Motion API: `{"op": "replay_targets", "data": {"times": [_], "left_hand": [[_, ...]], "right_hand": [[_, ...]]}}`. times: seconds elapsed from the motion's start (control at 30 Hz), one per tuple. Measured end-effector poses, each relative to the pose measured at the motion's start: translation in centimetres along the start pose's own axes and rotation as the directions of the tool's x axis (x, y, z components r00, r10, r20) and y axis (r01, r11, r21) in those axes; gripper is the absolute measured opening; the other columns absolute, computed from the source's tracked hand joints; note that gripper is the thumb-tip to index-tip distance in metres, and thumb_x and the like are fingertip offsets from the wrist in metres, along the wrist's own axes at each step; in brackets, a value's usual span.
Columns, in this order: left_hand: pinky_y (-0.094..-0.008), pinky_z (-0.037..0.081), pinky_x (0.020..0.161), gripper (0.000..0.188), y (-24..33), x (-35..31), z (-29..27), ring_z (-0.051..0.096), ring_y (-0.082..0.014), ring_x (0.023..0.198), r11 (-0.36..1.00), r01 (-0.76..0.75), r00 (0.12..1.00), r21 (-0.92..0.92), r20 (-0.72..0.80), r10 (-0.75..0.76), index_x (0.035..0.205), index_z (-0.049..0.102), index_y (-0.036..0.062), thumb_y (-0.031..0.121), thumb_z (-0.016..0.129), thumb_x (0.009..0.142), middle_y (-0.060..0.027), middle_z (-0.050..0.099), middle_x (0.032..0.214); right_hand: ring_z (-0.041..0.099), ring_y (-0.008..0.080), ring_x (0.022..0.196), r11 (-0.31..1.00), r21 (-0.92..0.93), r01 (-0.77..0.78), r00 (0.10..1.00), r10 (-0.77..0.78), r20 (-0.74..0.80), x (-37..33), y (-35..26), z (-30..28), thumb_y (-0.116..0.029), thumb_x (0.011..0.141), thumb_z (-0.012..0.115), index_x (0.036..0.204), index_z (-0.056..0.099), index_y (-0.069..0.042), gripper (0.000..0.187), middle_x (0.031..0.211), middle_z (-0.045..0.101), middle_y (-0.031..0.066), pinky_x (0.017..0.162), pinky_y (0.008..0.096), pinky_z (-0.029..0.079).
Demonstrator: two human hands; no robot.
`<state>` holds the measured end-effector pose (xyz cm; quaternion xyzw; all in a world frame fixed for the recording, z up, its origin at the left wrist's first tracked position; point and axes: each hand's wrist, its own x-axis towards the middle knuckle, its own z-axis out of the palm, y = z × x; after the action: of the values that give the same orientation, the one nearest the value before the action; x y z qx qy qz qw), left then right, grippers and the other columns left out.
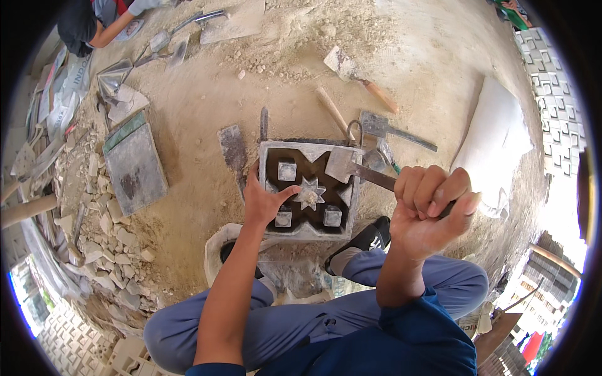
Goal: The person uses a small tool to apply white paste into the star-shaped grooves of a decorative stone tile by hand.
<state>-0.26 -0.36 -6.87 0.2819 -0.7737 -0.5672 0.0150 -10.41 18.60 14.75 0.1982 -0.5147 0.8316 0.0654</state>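
Note:
A square grey mould [307, 235] stands in front of me between my feet. Inside it are dark recesses, small square blocks and a star-shaped centre piece [310, 193]. My left hand [262, 199] grips the mould's left wall, its thumb reaching over the rim toward the star. In my closed right hand [433, 210] is a scraper [340, 166] with a wide flat blade. The blade lies over the mould's upper right corner; whether it touches the rim I cannot tell. My right fingers wrap round its handle, which they mostly hide.
Beyond the mould lie a wooden-handled trowel [376, 94], a wooden stick [332, 109] and a flat-bladed tool [376, 124]. Flat slabs [135, 166] and rubble [119, 241] are at left, a white sack [492, 141] at right. Another person's arm [113, 30] shows at the far left.

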Motion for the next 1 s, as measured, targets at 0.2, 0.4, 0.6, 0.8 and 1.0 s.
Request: {"op": "replay_targets", "data": {"times": [0.2, 0.4, 0.6, 0.8, 1.0], "left_hand": [[-0.0437, 0.047, 0.106, 0.117, 0.8, 0.0, 0.0, 0.061, -0.0357, 0.124, 1.000, -0.003, 1.000, 0.003, 0.020, 0.003, 0.142, 0.044, -0.0058, 0.055, 0.096, 0.056, -0.0231, 0.063, 0.131], [-0.0438, 0.047, 0.106, 0.115, 0.4, 0.0, -0.1, 0.061, -0.0355, 0.123, 1.000, -0.006, 1.000, 0.028, 0.014, 0.006, 0.141, 0.045, -0.0048, 0.054, 0.097, 0.057, -0.0225, 0.063, 0.131], [-0.0429, 0.047, 0.106, 0.115, 0.2, -0.1, -0.1, 0.060, -0.0354, 0.123, 1.000, 0.002, 1.000, 0.005, 0.008, -0.002, 0.141, 0.045, -0.0048, 0.053, 0.097, 0.056, -0.0228, 0.063, 0.131], [-0.0426, 0.047, 0.106, 0.117, 0.3, 0.1, 0.0, 0.060, -0.0361, 0.123, 1.000, -0.011, 1.000, 0.016, -0.005, 0.011, 0.142, 0.045, -0.0057, 0.051, 0.098, 0.054, -0.0230, 0.063, 0.131], [-0.0422, 0.047, 0.106, 0.118, 0.3, -0.1, -0.2, 0.061, -0.0359, 0.123, 1.000, -0.007, 1.000, 0.004, -0.004, 0.007, 0.142, 0.044, -0.0071, 0.051, 0.098, 0.055, -0.0232, 0.062, 0.131]], "right_hand": [[0.028, 0.0090, 0.046, 0.989, -0.124, 0.078, 0.971, -0.104, -0.217, -1.7, 1.2, -0.3, -0.024, 0.110, 0.043, 0.070, 0.038, -0.008, 0.042, 0.054, 0.037, 0.0022, 0.042, 0.0288, 0.025], [0.028, 0.0086, 0.045, 0.990, -0.127, 0.058, 0.954, -0.092, -0.286, -2.4, 2.5, 0.2, -0.025, 0.111, 0.044, 0.068, 0.035, -0.008, 0.047, 0.052, 0.036, 0.0025, 0.043, 0.0281, 0.025], [0.032, 0.0095, 0.045, 0.988, -0.155, 0.026, 0.962, -0.067, -0.265, -2.2, 3.1, 1.4, -0.028, 0.110, 0.047, 0.065, 0.034, -0.007, 0.052, 0.053, 0.039, 0.0031, 0.043, 0.0273, 0.026], [0.039, 0.0119, 0.050, 0.874, -0.485, -0.028, 0.965, -0.102, -0.241, -5.1, 10.5, -0.7, -0.029, 0.104, 0.059, 0.072, 0.052, -0.002, 0.042, 0.059, 0.045, 0.0017, 0.047, 0.0291, 0.031], [0.034, 0.0135, 0.052, 0.939, -0.273, -0.209, 0.826, 0.319, 0.464, -1.4, 9.8, -2.5, -0.036, 0.096, 0.064, 0.066, 0.046, -0.001, 0.049, 0.057, 0.041, 0.0033, 0.048, 0.0313, 0.028]]}}
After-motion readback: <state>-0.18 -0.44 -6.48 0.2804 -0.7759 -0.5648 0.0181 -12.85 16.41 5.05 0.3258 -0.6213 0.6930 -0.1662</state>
